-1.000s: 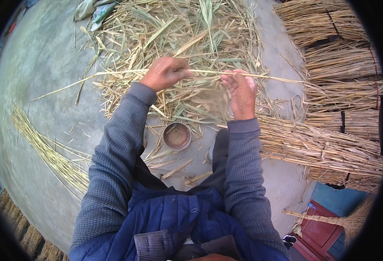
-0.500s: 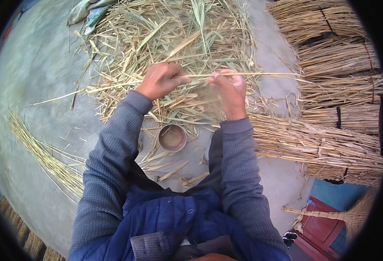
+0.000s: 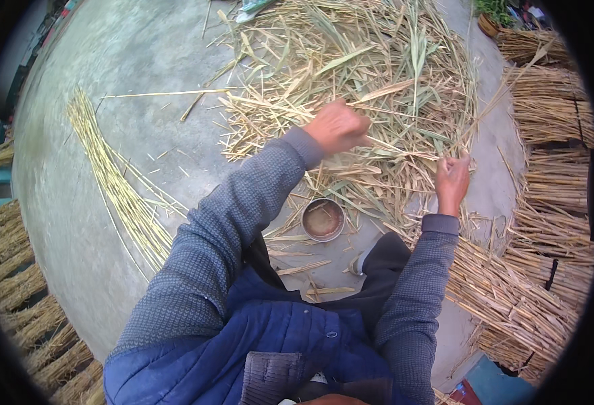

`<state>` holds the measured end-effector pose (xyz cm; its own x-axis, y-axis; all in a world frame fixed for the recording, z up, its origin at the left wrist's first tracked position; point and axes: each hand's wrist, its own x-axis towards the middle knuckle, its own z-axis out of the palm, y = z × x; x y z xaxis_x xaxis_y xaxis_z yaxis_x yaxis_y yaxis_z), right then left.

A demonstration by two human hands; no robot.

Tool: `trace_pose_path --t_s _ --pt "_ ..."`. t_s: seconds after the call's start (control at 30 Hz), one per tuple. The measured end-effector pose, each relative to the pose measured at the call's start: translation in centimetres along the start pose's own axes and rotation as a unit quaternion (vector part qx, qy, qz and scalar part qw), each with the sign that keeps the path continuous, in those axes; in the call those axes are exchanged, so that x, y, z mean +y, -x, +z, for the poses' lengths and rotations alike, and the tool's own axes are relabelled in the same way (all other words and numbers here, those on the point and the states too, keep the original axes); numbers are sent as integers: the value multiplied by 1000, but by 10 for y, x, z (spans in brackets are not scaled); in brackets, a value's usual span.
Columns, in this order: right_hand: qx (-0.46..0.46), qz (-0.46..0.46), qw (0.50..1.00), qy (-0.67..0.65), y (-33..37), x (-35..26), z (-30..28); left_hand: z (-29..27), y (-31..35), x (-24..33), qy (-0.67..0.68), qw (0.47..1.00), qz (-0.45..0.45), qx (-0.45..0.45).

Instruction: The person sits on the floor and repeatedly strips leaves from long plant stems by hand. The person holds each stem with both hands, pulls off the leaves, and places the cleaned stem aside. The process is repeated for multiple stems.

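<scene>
The thin stalk (image 3: 523,70) I am working with seems to come out of my right hand (image 3: 452,177), and it slants up and to the right, over the bare floor (image 3: 142,54) and toward the stacked bundles (image 3: 553,111). The fingers of that hand are curled tight, and I think they are pinching the stalk. My left hand (image 3: 339,127) is balled up over the pile of dry leaves and straw (image 3: 418,84), but it is blurry – I can't make out if anything is inside it. The two hands are well apart. To do this pulling well, I would pinch softly, keep the stalk straight, and pull along it, not across it, since something this thin could bend or snap. I would also keep the far tip away from the bundles, so it does not catch there. The small round bowl (image 3: 323,238) sits on the floor just below the pile – my sleeves should not dip low enough to tip it. Left of the pile, one lone pale stalk (image 3: 162,93) lies with its right end at the edge of the straw. Farther left and lower, yellow-green stalks (image 3: 118,185) lie together like a fan, near my left sleeve.
</scene>
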<state>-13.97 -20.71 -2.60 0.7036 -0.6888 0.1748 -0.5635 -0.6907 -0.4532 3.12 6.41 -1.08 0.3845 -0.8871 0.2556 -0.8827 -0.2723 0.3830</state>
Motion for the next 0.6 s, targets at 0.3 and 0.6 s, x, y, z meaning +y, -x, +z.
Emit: trace_pose_path --t_s 0.3,0.6 --pt "-76 -24 974 -210 -5 -8 17 -6 73 -89 -102 991 -88 18" --pt "-183 -83 962 -186 19 -17 17 -57 329 -187 -277 903 -236 -230"
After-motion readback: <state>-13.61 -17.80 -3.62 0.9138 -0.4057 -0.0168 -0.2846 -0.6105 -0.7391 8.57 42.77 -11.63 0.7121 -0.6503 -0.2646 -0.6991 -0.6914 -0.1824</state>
